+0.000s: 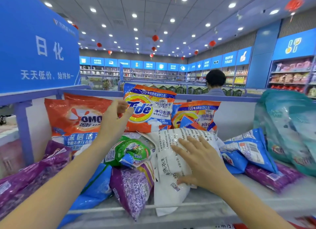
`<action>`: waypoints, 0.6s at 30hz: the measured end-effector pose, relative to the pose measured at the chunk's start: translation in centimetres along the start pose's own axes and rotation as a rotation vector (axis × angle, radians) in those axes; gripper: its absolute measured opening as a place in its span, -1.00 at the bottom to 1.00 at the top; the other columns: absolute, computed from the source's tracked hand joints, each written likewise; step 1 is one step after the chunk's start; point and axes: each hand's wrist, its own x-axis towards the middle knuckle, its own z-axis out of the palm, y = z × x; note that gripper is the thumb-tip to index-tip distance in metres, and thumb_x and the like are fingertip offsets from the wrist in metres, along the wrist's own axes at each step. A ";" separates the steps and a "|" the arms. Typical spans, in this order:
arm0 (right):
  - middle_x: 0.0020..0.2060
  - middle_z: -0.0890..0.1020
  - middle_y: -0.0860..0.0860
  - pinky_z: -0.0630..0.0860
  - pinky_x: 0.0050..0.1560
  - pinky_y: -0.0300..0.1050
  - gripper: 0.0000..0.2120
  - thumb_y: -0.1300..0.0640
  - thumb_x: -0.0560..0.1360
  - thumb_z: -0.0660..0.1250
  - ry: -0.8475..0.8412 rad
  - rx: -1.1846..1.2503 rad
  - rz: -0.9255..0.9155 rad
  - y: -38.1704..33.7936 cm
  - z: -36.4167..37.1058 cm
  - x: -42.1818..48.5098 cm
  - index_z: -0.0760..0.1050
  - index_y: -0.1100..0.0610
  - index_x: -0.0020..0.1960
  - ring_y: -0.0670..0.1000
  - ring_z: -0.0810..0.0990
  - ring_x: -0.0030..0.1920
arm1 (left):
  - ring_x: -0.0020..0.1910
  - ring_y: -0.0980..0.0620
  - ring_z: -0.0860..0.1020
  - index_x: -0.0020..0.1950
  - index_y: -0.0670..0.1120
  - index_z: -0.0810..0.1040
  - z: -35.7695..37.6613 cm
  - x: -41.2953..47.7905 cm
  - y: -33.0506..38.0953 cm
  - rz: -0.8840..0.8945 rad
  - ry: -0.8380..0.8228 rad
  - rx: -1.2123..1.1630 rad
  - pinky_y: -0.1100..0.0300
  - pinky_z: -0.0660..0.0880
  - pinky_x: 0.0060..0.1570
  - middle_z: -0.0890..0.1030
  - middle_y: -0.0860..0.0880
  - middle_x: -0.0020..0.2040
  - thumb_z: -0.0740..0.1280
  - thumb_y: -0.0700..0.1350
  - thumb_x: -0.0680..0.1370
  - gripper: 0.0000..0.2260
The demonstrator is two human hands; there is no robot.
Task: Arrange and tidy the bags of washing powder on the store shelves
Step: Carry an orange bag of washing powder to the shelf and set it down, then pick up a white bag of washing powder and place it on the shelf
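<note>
The sorting is midway: on the shelf (213, 211) an OMO bag (75, 119) and a Tide bag (150, 112) stand upright at centre frame against the back panel, while a loose heap lies in front. The left hand (114, 119) has its fingers curled at the Tide bag's left edge, thumb over its front, apparently pinching it to steady it. The right hand (203, 163) lies flat, fingers spread, on a white bag (169, 160) at lower centre. The white bag sprawls over a purple bag (131, 186). The next move probably calls for closing the right hand on the white bag and lifting it clear.
</note>
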 end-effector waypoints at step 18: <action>-0.55 0.19 -0.09 0.07 -0.39 -0.07 -0.60 -0.24 0.36 0.09 0.480 0.871 0.704 7.7 -3.6 -2.1 0.14 0.00 -0.49 -0.02 0.19 -0.46 | -0.02 0.10 0.52 0.03 -0.02 0.51 1.5 -4.7 4.5 0.038 -0.213 -0.034 0.30 0.40 -0.04 0.55 0.04 -0.03 0.30 -0.08 0.57 -0.93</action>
